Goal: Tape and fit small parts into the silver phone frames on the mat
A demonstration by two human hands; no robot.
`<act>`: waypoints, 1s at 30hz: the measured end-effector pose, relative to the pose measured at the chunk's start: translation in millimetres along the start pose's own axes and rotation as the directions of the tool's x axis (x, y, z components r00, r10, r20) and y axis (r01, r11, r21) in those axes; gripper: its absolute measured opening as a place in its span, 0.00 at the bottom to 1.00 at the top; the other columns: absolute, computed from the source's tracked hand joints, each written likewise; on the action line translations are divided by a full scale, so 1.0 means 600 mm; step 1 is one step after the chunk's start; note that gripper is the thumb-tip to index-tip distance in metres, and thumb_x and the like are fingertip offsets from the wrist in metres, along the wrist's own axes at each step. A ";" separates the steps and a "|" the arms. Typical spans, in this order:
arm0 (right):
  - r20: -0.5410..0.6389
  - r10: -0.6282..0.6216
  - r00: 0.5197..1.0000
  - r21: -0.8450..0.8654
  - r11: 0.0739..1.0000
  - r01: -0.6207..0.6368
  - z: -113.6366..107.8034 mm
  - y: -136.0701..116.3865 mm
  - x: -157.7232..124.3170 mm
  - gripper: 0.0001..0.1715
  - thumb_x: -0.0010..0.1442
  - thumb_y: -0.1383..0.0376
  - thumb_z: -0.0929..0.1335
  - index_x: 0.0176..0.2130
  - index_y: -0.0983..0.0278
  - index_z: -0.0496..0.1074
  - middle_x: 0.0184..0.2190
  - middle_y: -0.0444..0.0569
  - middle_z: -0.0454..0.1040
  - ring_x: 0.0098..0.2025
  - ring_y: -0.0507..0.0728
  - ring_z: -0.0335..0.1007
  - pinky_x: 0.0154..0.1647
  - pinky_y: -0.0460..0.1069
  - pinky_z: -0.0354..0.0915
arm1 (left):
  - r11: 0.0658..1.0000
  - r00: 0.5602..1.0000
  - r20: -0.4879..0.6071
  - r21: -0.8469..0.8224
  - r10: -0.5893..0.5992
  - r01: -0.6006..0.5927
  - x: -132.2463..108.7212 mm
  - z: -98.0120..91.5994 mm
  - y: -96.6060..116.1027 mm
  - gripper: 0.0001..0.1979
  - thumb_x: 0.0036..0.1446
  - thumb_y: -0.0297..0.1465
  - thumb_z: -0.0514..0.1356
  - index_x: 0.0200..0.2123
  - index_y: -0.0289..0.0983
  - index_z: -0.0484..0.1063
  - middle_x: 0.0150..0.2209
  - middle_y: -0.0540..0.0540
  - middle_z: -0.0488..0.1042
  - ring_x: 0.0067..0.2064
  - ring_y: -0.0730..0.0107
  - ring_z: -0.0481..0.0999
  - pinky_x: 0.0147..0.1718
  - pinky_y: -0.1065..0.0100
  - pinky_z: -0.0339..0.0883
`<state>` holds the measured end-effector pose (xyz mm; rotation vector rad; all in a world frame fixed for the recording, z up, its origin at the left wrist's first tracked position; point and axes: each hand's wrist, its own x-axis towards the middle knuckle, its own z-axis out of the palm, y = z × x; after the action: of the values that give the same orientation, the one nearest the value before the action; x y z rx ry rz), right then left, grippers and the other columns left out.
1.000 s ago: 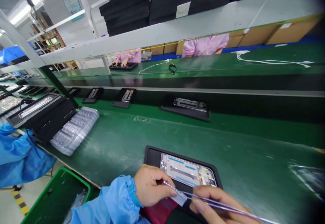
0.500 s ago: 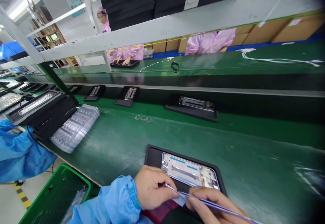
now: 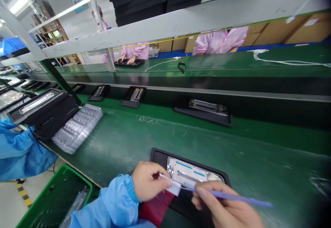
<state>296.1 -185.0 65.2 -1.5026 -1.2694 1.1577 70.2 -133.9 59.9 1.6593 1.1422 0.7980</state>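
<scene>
My left hand (image 3: pixel 148 181) is closed in a pinch on a small white label sheet (image 3: pixel 173 187), which sticks out past the thumb. My right hand (image 3: pixel 224 204) grips slim purple tweezers (image 3: pixel 240 198), blurred by motion, their tip close to the sheet's right edge. Just behind both hands, a phone frame (image 3: pixel 190 172) with blue strips and a grey band lies in a black tray (image 3: pixel 158 155). My right fingers hide its lower right part. Under my left hand is a red translucent sheet (image 3: pixel 155 209).
Trays with phone frames (image 3: pixel 209 106) line the sunken green strip behind the bench (image 3: pixel 124 135). Clear blister trays (image 3: pixel 79 128) and black trays lie left, near a co-worker's blue sleeve (image 3: pixel 23 155). A green crate (image 3: pixel 59 193) stands below the edge. People in pink work opposite.
My left hand has moved slightly left with the white label sheet, which now shows more. The tweezers have swung to a flatter angle, and my right hand has turned.
</scene>
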 end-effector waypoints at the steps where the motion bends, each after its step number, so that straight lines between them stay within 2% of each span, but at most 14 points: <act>1: 0.023 0.036 0.999 -0.009 0.999 -0.036 0.003 -0.001 0.014 0.24 0.58 0.45 0.67 0.29 0.62 0.74 0.25 0.49 0.77 0.29 0.56 0.74 0.33 0.48 0.69 | 0.999 0.996 -0.076 -0.022 -0.048 0.047 0.007 -0.015 -0.018 0.07 0.50 0.33 0.68 0.32 0.36 0.80 0.24 0.51 0.76 0.25 0.75 0.70 0.26 0.74 0.61; 3: 0.055 0.095 0.994 -0.070 0.993 -0.091 0.013 -0.001 0.044 0.24 0.59 0.44 0.66 0.32 0.62 0.74 0.24 0.48 0.77 0.27 0.56 0.73 0.31 0.48 0.67 | 0.989 0.959 -0.251 -0.099 -0.131 0.109 0.025 -0.050 -0.058 0.08 0.50 0.33 0.68 0.33 0.35 0.79 0.26 0.50 0.77 0.26 0.73 0.72 0.27 0.73 0.63; 5: 0.066 0.129 0.989 -0.168 0.979 -0.116 0.025 0.004 0.070 0.25 0.59 0.44 0.65 0.33 0.62 0.73 0.23 0.46 0.76 0.26 0.56 0.72 0.27 0.48 0.64 | 0.983 0.921 -0.355 -0.143 -0.162 0.117 0.043 -0.083 -0.097 0.11 0.51 0.36 0.67 0.35 0.35 0.78 0.28 0.49 0.78 0.28 0.71 0.74 0.29 0.73 0.66; 8: 0.083 0.124 0.989 -0.294 0.951 -0.095 0.039 0.015 0.094 0.25 0.60 0.43 0.64 0.32 0.61 0.73 0.21 0.44 0.74 0.25 0.56 0.70 0.26 0.49 0.60 | 0.977 0.889 -0.421 -0.178 -0.182 0.116 0.061 -0.112 -0.140 0.15 0.52 0.39 0.66 0.38 0.34 0.76 0.29 0.48 0.78 0.30 0.69 0.76 0.31 0.71 0.68; 11: 0.102 0.128 0.987 -0.349 0.933 -0.085 0.046 0.025 0.100 0.26 0.61 0.42 0.62 0.32 0.61 0.72 0.19 0.42 0.71 0.24 0.56 0.68 0.27 0.50 0.58 | 0.971 0.881 -0.430 -0.206 -0.200 0.120 0.068 -0.113 -0.164 0.15 0.51 0.40 0.67 0.38 0.35 0.76 0.29 0.48 0.78 0.31 0.68 0.76 0.31 0.70 0.69; 18: 0.092 0.177 0.980 -0.387 0.913 -0.129 0.053 0.032 0.103 0.27 0.60 0.41 0.62 0.35 0.60 0.72 0.17 0.40 0.69 0.22 0.56 0.67 0.27 0.50 0.57 | 0.960 0.884 -0.412 -0.249 -0.223 0.126 0.071 -0.106 -0.183 0.15 0.52 0.39 0.67 0.38 0.35 0.76 0.29 0.48 0.79 0.31 0.68 0.77 0.32 0.70 0.70; 24: 0.062 0.080 0.995 -0.386 0.921 -0.050 0.056 0.027 0.101 0.25 0.59 0.43 0.63 0.35 0.60 0.74 0.19 0.44 0.73 0.24 0.58 0.70 0.26 0.50 0.59 | 0.960 0.883 -0.410 -0.246 -0.228 0.133 0.070 -0.107 -0.185 0.15 0.51 0.39 0.68 0.38 0.34 0.77 0.29 0.48 0.79 0.31 0.68 0.77 0.31 0.70 0.70; 30: 0.052 0.019 0.998 -0.434 0.901 0.006 0.056 0.026 0.090 0.25 0.60 0.43 0.63 0.36 0.60 0.74 0.20 0.43 0.73 0.24 0.57 0.70 0.24 0.49 0.59 | 0.965 0.879 -0.423 -0.222 -0.222 0.138 0.068 -0.106 -0.182 0.15 0.51 0.39 0.68 0.38 0.35 0.77 0.28 0.48 0.79 0.30 0.68 0.77 0.31 0.70 0.70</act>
<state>270.2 -132.8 35.3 -1.8038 -1.6404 0.9618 -6.4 -60.7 -19.9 1.2216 1.4637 1.1624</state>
